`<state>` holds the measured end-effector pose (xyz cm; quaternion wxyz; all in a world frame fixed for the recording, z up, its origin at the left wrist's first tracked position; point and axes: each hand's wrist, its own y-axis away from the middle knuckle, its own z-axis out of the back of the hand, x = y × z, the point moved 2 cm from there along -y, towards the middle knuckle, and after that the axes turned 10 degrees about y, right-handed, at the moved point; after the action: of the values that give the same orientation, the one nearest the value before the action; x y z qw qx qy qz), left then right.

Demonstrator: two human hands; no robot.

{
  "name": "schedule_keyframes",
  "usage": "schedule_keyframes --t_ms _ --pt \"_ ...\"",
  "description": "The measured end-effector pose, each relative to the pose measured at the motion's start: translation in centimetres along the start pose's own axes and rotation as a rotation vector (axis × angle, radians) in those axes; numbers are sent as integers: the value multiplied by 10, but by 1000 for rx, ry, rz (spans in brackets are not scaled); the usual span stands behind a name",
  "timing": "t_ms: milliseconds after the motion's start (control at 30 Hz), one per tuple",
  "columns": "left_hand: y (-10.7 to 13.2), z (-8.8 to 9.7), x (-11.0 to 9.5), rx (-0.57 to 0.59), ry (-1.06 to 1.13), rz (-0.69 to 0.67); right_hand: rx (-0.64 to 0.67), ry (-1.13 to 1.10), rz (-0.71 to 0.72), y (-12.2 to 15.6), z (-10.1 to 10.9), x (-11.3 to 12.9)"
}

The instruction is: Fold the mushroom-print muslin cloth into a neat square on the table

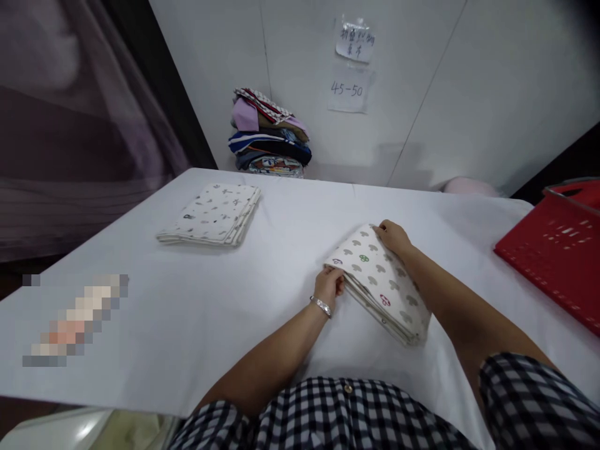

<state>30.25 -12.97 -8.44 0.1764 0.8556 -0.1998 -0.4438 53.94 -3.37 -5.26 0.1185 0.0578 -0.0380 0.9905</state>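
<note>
A folded white cloth (375,269) with grey, green and pink mushroom-like prints lies turned at an angle on the table before me. My left hand (329,287), a silver bracelet on its wrist, pinches the cloth's left corner. At the far corner my right hand (394,236) has its fingers closed on the edge; its fingertips are partly hidden. Another folded white cloth (213,212) with small dark prints rests flat farther left, apart from both hands.
The table (281,319) has a white cover. A red plastic basket (557,250) stands at the right edge. Folded clothes (269,134) are stacked behind the table by the wall, under taped paper signs (349,87). A pale chair (60,431) is at the lower left.
</note>
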Motion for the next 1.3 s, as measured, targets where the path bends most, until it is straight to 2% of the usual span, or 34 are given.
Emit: schedule_keyframes --t_ms 100,267,433,600,767,1067,1300 --pt "-1 0 -1 12 38 12 -16 56 16 -7 -5 6" --pt "-2 0 -3 4 35 10 -3 63 -43 -12 -9 1" --pt "-5 -1 -7 -51 59 67 34 -3 -14 -19 -5 6" --pt "-5 -2 -7 -33 88 73 29 87 13 -28 -6 15" --pt "-5 -1 -6 -19 110 56 26 56 -70 -35 -10 5" --pt "-13 0 -9 -8 272 190 110 -17 -55 -50 -11 13" --pt "-13 1 -8 15 347 183 49 -7 -35 -55 -17 17"
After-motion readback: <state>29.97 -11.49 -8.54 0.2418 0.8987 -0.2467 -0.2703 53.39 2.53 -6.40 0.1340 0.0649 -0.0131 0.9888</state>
